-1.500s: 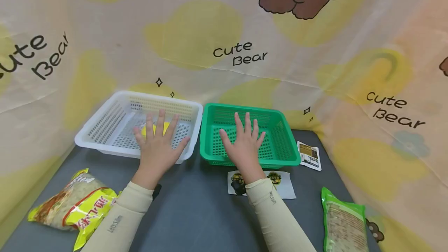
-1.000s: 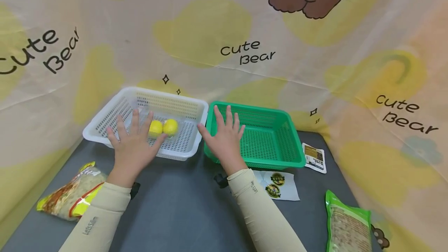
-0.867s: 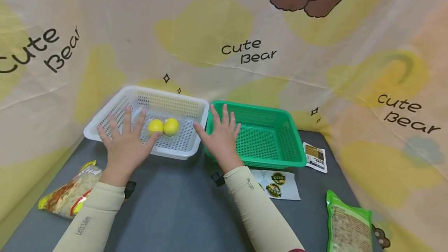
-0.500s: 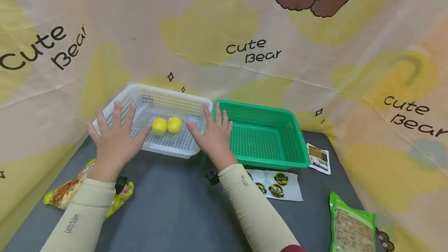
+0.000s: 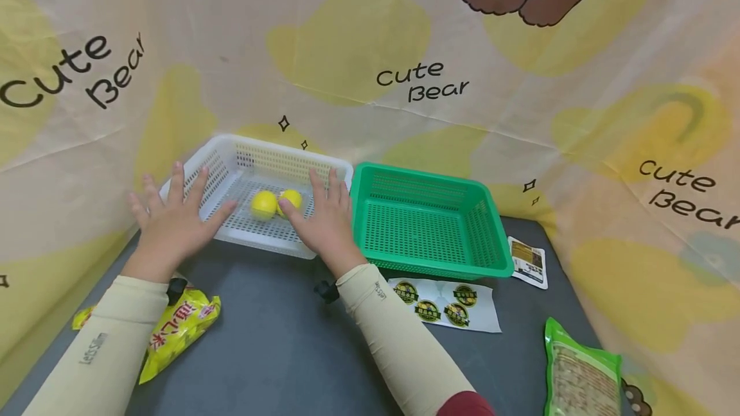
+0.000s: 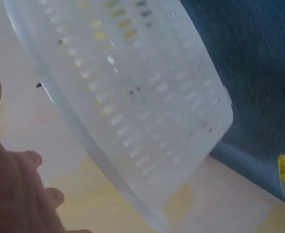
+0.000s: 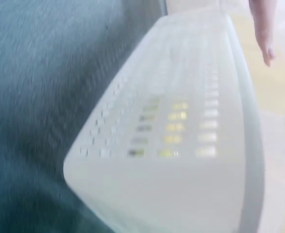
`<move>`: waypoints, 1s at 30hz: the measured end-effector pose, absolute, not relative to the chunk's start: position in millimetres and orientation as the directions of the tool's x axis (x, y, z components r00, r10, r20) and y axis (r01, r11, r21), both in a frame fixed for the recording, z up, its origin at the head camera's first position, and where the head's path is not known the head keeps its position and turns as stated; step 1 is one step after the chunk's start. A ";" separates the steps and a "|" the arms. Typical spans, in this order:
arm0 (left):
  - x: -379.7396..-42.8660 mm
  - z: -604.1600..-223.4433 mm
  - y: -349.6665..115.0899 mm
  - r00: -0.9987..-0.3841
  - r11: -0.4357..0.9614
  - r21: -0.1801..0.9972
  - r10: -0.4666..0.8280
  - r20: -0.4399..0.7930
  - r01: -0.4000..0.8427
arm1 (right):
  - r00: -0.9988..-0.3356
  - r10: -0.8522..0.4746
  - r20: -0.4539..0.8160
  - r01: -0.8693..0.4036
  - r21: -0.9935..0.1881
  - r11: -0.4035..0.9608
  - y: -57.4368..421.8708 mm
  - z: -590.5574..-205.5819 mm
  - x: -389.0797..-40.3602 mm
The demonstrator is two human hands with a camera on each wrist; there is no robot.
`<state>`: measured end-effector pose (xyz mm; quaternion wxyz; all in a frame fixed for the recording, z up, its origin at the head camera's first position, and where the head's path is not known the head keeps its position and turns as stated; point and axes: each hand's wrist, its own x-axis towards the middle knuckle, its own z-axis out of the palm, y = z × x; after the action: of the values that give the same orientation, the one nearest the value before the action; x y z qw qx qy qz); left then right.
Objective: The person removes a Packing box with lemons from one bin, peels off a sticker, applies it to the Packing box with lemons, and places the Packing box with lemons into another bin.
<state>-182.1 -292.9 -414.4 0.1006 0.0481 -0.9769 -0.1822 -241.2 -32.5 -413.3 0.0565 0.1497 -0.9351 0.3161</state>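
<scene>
Both hands are spread over the white plastic basket (image 5: 277, 246), holding nothing. My left hand (image 5: 173, 230) is above its left front corner, fingers fanned out and thumb pointing inward. My right hand (image 5: 329, 226) hovers at its right end with straight fingers, the thumb overlapping one of two round yellow lemons (image 5: 264, 205) in this view. The lemons lie side by side on the basket floor. In the left wrist view, fingers (image 6: 18, 189) stand beside the basket's rim (image 6: 91, 145). The right wrist view shows the basket's perforated wall (image 7: 181, 179) close up, with yellow through its slots.
A green basket (image 5: 428, 230) stands right beside the white one. Before it lies a white sheet with round stickers (image 5: 445, 300); a small white-and-gold packet (image 5: 527, 263) is at its right. A yellow food bag (image 5: 182, 332) sits under the left forearm, a green bag (image 5: 581, 368) at front right.
Both hands have moved left, the right one from over the green basket to the white basket's right end. The lemons have come out from behind the left hand. The view has shifted slightly.
</scene>
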 end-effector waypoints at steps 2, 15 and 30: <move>-183.9 -415.0 -296.4 -0.982 0.931 0.359 -0.120 0.147 -0.060 | -0.954 -0.243 0.177 -0.300 -0.608 0.735 -39.6 -414.3 -240.4; -208.4 -422.4 -313.1 -0.994 0.918 0.380 -0.099 -0.051 -0.111 | -0.974 -0.228 0.010 -0.171 -0.692 0.701 -72.3 -428.0 -256.3; -235.9 -430.6 -321.5 -0.987 0.932 0.324 -0.152 -0.052 -0.161 | -0.949 -0.170 -0.265 0.048 -0.657 0.753 -86.8 -440.9 -284.0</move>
<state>-235.9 -321.5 -430.6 -0.0129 0.0797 -0.9828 -0.1660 -284.0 -86.8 -440.9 -0.1561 0.0330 -0.9230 0.3501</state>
